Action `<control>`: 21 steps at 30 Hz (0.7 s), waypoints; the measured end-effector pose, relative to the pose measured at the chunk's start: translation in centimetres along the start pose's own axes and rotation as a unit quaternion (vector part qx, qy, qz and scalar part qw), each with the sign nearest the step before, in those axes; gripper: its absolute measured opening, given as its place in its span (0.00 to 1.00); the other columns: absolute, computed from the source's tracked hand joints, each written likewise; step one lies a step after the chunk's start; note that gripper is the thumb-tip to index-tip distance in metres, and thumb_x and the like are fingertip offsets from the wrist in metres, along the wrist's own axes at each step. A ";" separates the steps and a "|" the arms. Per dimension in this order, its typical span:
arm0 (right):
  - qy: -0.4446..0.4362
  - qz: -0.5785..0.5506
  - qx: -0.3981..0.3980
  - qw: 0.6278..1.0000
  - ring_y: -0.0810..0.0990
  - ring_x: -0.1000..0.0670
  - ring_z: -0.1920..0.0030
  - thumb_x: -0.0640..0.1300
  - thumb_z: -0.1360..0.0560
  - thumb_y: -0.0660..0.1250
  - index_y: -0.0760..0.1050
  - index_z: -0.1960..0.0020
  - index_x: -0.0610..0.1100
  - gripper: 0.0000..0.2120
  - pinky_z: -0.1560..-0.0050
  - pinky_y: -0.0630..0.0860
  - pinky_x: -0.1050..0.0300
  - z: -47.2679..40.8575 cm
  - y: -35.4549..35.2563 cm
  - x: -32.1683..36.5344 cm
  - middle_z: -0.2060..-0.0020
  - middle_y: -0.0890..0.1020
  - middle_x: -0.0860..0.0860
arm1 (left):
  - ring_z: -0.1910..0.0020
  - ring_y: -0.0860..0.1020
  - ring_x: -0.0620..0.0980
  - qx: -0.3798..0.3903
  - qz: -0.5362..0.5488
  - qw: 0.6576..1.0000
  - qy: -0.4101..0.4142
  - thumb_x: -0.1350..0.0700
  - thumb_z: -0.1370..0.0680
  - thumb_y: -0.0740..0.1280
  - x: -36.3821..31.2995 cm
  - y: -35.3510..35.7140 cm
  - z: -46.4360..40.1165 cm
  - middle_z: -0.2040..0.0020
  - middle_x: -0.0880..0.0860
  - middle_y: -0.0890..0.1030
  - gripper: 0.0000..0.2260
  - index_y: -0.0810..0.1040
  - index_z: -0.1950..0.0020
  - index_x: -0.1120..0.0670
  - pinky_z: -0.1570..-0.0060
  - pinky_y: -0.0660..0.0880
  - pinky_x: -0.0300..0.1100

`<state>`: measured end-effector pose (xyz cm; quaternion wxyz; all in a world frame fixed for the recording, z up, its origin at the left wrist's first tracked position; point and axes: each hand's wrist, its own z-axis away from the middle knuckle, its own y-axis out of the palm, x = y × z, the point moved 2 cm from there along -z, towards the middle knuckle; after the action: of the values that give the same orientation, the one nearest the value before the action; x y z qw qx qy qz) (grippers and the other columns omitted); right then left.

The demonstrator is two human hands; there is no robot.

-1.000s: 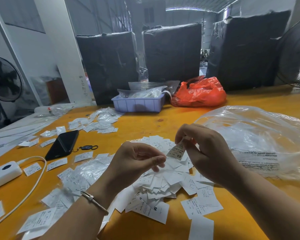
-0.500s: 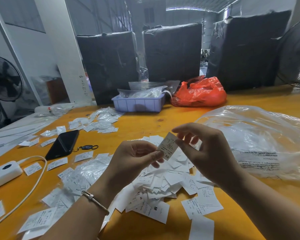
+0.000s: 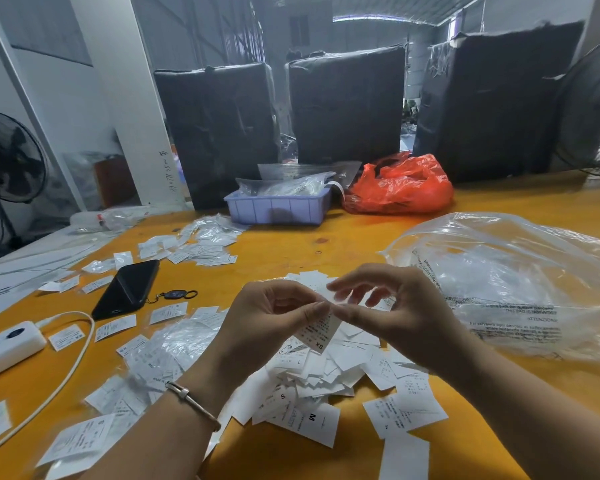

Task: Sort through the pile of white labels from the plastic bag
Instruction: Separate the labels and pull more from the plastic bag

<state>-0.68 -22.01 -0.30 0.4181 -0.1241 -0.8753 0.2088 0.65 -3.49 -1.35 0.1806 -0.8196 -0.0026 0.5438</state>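
1. We take the pile of white labels (image 3: 312,368) on the orange table (image 3: 378,237) as our landmark. It lies at the near middle of the table, directly beneath both hands.
2. Step in hand: we judge this to be the inspection of one label (image 3: 317,330) lifted just above the pile. Its print faces us, and the letters "SX" show at its lower end.
3. Left hand (image 3: 267,320): raised over the pile's left half with the palm turned inward. Its thumb and curled fingers pinch the label's upper edge.
4. Right hand (image 3: 392,306): raised over the pile's right half. Its thumb meets the same label from the right, while the other fingers fan out loosely above. We read this as a light two-handed pinch, though the exact contact is partly hidden.
5. The clear plastic bag (image 3: 520,282) lies just right of the pile, crumpled, with labels dimly visible inside.
6. Left of the pile lie scattered labels and cellophane packets (image 3: 174,344). Farther left are a black phone (image 3: 127,287) and a white power bank (image 3: 9,344).
7. Next move, in our judgement: we should read the size mark, release with one hand, and carry the label to its matching group beside the pile, taking care that the thin paper does not cling to the fingers.
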 end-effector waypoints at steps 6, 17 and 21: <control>0.002 -0.038 -0.051 0.998 0.82 0.54 0.61 0.32 0.31 0.73 0.83 0.53 0.45 0.11 0.55 0.78 0.51 0.1 -0.3 0.0 0.65 0.85 0.52 | 0.55 0.84 0.46 0.013 0.003 1.000 -0.020 0.50 0.32 0.73 -0.1 0.0 0.0 0.55 0.51 0.86 0.12 0.84 0.51 0.54 0.57 0.80 0.36; 0.008 0.194 -0.251 0.948 0.81 0.52 0.65 0.38 0.28 0.70 0.82 0.48 0.44 0.10 0.61 0.79 0.50 0.1 -1.7 -0.8 0.63 0.83 0.53 | 0.62 0.81 0.40 -0.083 -0.075 0.993 -0.046 0.64 0.26 0.71 -0.1 -3.7 -0.6 0.61 0.50 0.85 0.04 0.83 0.56 0.56 0.63 0.74 0.30; 0.072 0.326 -0.278 0.901 0.80 0.45 0.64 0.33 0.31 0.65 0.82 0.56 0.42 0.09 0.51 0.72 0.50 -0.4 -3.8 -2.8 0.65 0.84 0.47 | 0.56 0.79 0.50 -0.158 -0.126 0.971 -0.130 0.64 0.25 0.69 0.9 -6.8 -0.8 0.58 0.55 0.83 0.05 0.82 0.59 0.56 0.56 0.74 0.44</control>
<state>1.24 -26.38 -0.22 0.3370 -0.5287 -0.7757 0.0724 3.05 2.76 0.20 0.1141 -0.7534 -0.2148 0.6109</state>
